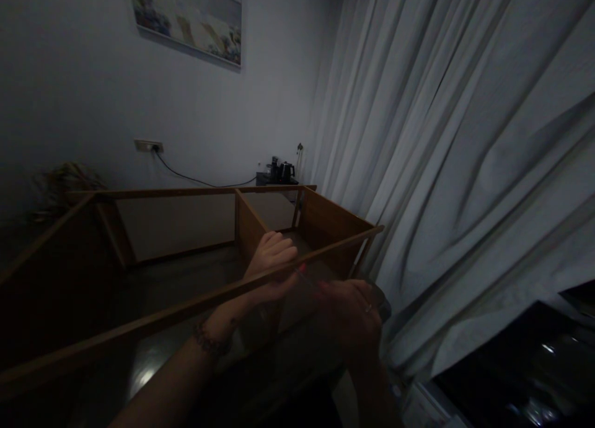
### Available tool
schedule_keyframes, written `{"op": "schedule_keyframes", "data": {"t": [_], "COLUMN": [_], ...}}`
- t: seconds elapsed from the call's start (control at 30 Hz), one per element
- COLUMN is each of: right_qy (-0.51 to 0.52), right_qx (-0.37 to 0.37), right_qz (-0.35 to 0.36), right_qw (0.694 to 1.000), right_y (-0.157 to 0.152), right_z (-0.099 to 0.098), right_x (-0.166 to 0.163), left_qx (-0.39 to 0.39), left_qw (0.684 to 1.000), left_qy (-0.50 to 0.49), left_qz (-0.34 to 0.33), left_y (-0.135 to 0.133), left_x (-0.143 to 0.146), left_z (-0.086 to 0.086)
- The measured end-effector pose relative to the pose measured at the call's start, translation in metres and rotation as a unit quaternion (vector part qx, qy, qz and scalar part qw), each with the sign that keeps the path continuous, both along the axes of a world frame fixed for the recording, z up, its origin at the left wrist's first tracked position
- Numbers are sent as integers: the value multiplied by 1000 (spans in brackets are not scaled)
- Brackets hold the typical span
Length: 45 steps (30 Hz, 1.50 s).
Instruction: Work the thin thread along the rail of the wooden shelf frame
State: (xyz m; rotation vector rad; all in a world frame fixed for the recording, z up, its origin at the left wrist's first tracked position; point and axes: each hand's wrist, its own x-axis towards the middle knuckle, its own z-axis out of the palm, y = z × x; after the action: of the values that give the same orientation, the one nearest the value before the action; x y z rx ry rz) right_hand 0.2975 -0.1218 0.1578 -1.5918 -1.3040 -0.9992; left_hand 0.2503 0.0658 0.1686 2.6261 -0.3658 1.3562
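A wooden furniture frame lies on its side on the dark floor, open at the top, with an upright divider panel inside. My left hand reaches over the near rail and curls its fingers round it next to the divider; a beaded bracelet sits on that wrist. My right hand, wearing a ring, is closed just below the same rail's right part. What it holds is lost in the dark. A small red-tipped thing shows between the two hands.
Long grey curtains hang right beside the frame. A black kettle set stands in the far corner, with a cable running to a wall socket. A picture hangs on the wall. Dark furniture fills the lower right.
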Motion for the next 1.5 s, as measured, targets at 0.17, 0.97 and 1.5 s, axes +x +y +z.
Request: {"op": "schedule_keyframes", "data": {"t": [0.17,0.97,1.5], "right_qy": [201,4,181], "right_qx": [-23,-54,-14], "right_qz": [8,116,88], "right_qw": [979,992,979], "right_y": [13,2,12], "right_z": [-1,13,-2], "right_x": [-18,-1,-5], "left_qx": [2,-6,5], "left_qw": [1000,1000,1000], "left_qy": [-4,0,-5], "left_qz": [2,-8,-7], "left_y": [1,-1,0], "left_x": [1,1,1], "left_z": [0,-1,-1]}}
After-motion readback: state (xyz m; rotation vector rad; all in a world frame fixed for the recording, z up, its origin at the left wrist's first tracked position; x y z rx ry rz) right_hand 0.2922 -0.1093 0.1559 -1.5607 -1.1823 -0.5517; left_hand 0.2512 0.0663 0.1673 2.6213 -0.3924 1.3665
